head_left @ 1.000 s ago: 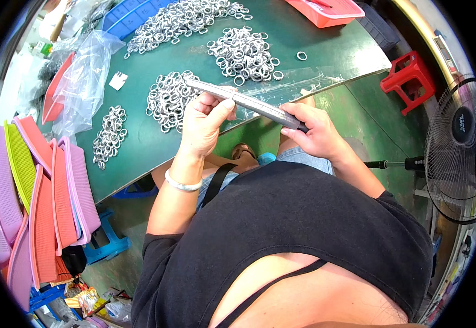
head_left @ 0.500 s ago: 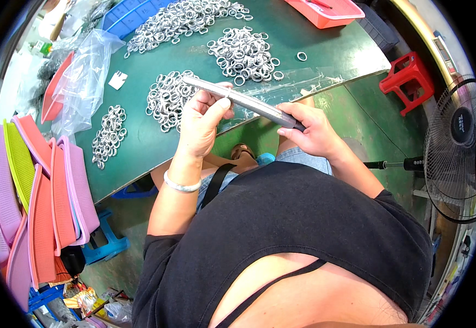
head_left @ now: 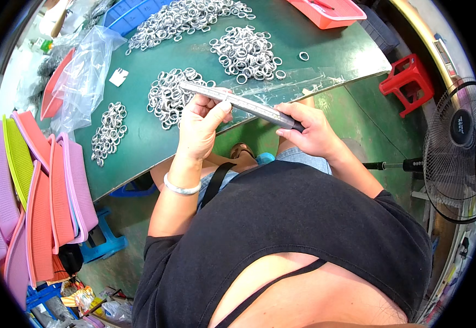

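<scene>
- Rings (head_left: 109, 134): small pile on the table (head_left: 139, 150).
- Left hand (head_left: 201, 123): thumb and fingers pinched at the rod's paler end.
- Rod (head_left: 255, 108): slanting between both hands, above the table edge.
- Right hand (head_left: 313, 130): wrapped around its dark end.

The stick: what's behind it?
Behind the stick, a ring pile shows near its tip, with green table around. Whatever lies directly behind it is covered.

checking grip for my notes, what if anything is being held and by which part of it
A long grey rod: the right hand grips its dark handle end, and the left hand pinches it nearer the other end.
</scene>
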Available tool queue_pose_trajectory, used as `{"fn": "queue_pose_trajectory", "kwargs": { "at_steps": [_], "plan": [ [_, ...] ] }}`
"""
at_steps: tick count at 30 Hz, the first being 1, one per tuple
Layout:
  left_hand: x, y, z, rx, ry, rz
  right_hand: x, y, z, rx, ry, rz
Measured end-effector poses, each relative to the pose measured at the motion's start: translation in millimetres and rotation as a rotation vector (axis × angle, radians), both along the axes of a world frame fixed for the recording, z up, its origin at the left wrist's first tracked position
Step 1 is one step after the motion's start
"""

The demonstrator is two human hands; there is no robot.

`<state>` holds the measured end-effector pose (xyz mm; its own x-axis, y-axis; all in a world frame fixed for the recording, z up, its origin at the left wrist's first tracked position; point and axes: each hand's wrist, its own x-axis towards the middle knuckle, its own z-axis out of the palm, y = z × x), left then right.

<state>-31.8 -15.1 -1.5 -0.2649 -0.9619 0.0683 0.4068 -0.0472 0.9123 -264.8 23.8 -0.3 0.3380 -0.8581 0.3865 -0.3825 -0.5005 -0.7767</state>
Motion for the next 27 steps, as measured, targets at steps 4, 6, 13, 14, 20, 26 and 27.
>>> {"fn": "queue_pose_trajectory", "kwargs": {
  "at_steps": [4,6,13,14,20,26,27],
  "plan": [
    [1,3,1,-0.022,-0.014,0.019,1,0,-2,0.017,0.007,0.008],
    [2,5,2,-0.034,-0.021,0.026,2,1,-1,0.022,-0.001,0.006],
    [3,13,8,-0.077,0.008,-0.003,4,1,-2,0.050,0.021,0.024],
    [2,15,10,-0.073,0.010,0.008,4,0,-4,0.051,0.022,0.029],
    [3,20,13,-0.079,-0.025,0.023,7,1,-7,0.066,0.028,0.053],
    [3,24,15,-0.064,-0.012,0.022,10,4,-9,0.057,0.036,0.041],
    [2,24,15,-0.055,-0.011,0.038,10,5,-7,0.060,0.044,0.030]
  ]
}}
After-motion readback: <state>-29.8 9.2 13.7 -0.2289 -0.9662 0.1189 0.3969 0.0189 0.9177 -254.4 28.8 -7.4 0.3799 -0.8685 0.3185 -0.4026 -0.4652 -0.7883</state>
